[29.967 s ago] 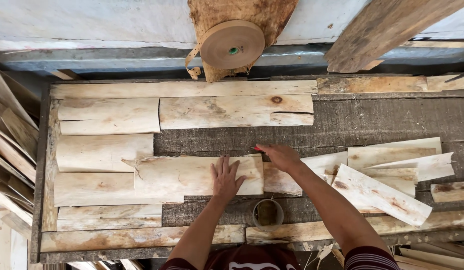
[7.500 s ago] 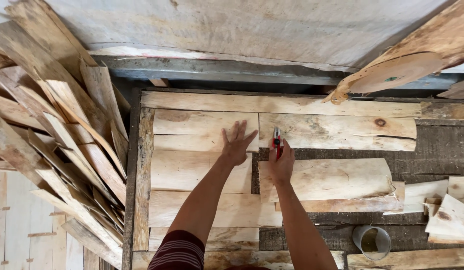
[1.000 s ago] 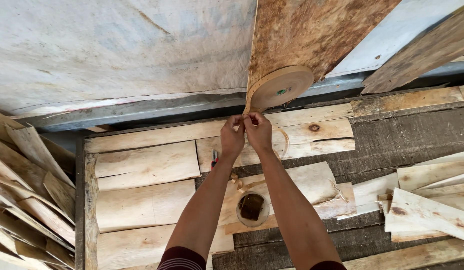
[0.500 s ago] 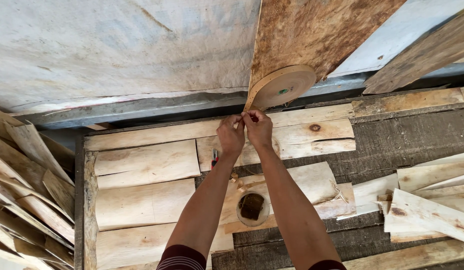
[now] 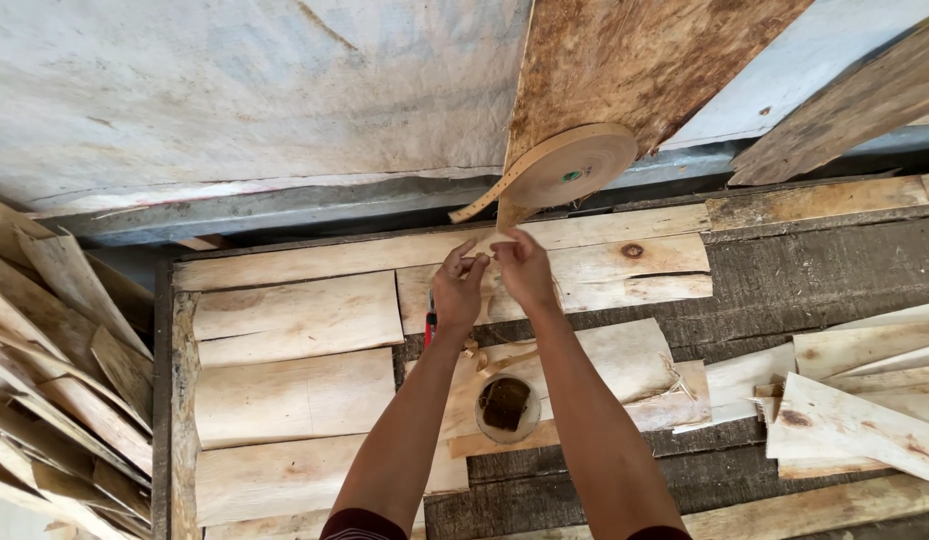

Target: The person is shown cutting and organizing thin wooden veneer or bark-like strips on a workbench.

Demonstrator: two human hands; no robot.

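While both hands are meeting over the far middle of the table [image 5: 805,290], the left hand [image 5: 457,295] and the right hand [image 5: 523,270] are pinching a short piece of tan paper tape [image 5: 482,262] between thumb and fingertips, so each grip is closing on the strip. A small red-handled tool [image 5: 431,328] is also showing under the left palm; how it is being held cannot be told. The tape is running up at one o'clock to the tape roll [image 5: 570,165], which is hanging above the table's far edge with a loose tail dropping at nine o'clock from it. Judged by its look, the strip is light, thin and limp, tearing easily, and is best taken near its free end with the fingertips. Pale veneer sheets [image 5: 295,320] are lying flat across the table, appearing light, stiff and brittle at their edges. At six o'clock from the hands, a small round cup [image 5: 506,408] with a dark block inside is sitting on a sheet, with curled tape scraps [image 5: 495,358] just beside it. Loose veneer offcuts [image 5: 855,410] are piling at three o'clock, and a stack of strips [image 5: 55,370] is leaning at nine o'clock.
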